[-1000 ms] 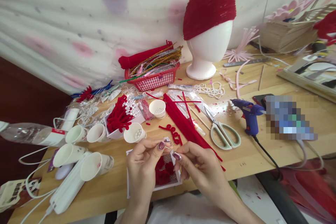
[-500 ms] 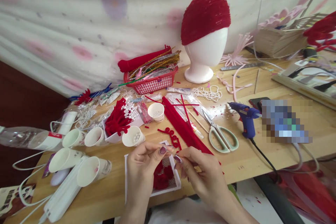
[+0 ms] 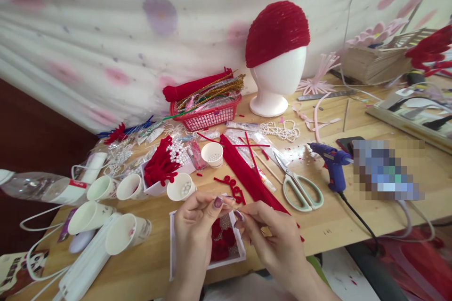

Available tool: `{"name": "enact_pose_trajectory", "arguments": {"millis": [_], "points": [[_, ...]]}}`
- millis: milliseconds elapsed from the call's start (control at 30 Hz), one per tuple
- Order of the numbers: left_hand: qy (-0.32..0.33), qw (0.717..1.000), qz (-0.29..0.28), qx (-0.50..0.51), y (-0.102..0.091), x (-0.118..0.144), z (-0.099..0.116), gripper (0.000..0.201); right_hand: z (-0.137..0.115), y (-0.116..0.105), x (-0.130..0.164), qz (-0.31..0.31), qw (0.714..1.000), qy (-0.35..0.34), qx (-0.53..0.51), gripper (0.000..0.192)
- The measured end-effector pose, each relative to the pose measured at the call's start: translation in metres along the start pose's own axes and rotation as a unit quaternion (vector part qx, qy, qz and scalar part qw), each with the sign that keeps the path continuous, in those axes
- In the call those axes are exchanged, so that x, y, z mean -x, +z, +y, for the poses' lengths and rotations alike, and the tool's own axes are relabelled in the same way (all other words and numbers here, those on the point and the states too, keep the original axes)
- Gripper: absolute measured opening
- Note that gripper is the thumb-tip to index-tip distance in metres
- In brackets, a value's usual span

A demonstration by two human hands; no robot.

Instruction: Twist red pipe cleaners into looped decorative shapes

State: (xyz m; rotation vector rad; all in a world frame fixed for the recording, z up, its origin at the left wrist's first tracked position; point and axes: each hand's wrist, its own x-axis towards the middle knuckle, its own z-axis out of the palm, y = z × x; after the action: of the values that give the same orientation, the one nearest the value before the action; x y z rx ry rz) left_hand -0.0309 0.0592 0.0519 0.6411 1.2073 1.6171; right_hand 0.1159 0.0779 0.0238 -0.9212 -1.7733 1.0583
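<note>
Wooden tabletop [image 3: 339, 225], crowded with craft supplies, fills the frame below a pale flowered curtain. Nearest, at the lower centre, the left hand [image 3: 196, 225] and the right hand [image 3: 273, 233] meet thumb to fingertip, both pinched shut on a thin wire [image 3: 230, 201] that runs between them; whether a bead sits on it is too small to tell. Judging by that grip, the work goes best with the pinches kept close together and the wire turned slowly over the tray, so anything dropped lands there. Directly under the hands lies a white tray [image 3: 240, 253] holding red pieces and pearls. Just beyond, a paper cup of pearls [image 3: 181, 187] stands at centre, with more cups [image 3: 106, 207] toward the lower left beside a lying plastic bottle [image 3: 38, 188]. Right of centre lie red pipe cleaners [image 3: 247, 169], scissors [image 3: 300, 183] and a blue glue gun [image 3: 330, 162]. Farther back sit a red basket [image 3: 208, 115] of stems and, at upper centre, a foam head [image 3: 278, 80] wearing a red cap [image 3: 277, 33].
</note>
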Motion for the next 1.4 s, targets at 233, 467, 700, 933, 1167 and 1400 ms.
{"name": "enact_pose_trajectory", "arguments": {"millis": [233, 467, 700, 933, 1167, 1400], "points": [[-0.019, 0.999, 0.014, -0.029, 0.002, -0.004, -0.002, 0.025, 0.006, 0.003, -0.003, 0.008, 0.998, -0.039, 0.055, 0.016], [0.066, 0.994, 0.041, -0.076, -0.007, -0.001, -0.011, 0.021, 0.002, 0.005, -0.010, -0.016, 0.999, -0.036, -0.001, 0.015], [0.075, 0.995, 0.045, -0.043, -0.009, 0.001, -0.011, 0.023, -0.001, 0.009, -0.011, -0.040, 0.999, 0.000, -0.036, 0.015], [0.073, 0.995, 0.053, -0.038, -0.019, 0.002, -0.013, 0.032, -0.003, 0.016, -0.007, -0.043, 0.990, -0.077, 0.113, 0.015], [0.090, 0.992, 0.073, -0.049, -0.028, 0.003, -0.008, 0.033, -0.006, 0.025, -0.008, -0.023, 0.970, -0.142, 0.198, 0.015], [0.093, 0.987, 0.075, -0.110, -0.028, 0.002, 0.001, 0.035, -0.008, 0.028, -0.008, -0.008, 0.970, -0.157, 0.186, 0.015]]}}
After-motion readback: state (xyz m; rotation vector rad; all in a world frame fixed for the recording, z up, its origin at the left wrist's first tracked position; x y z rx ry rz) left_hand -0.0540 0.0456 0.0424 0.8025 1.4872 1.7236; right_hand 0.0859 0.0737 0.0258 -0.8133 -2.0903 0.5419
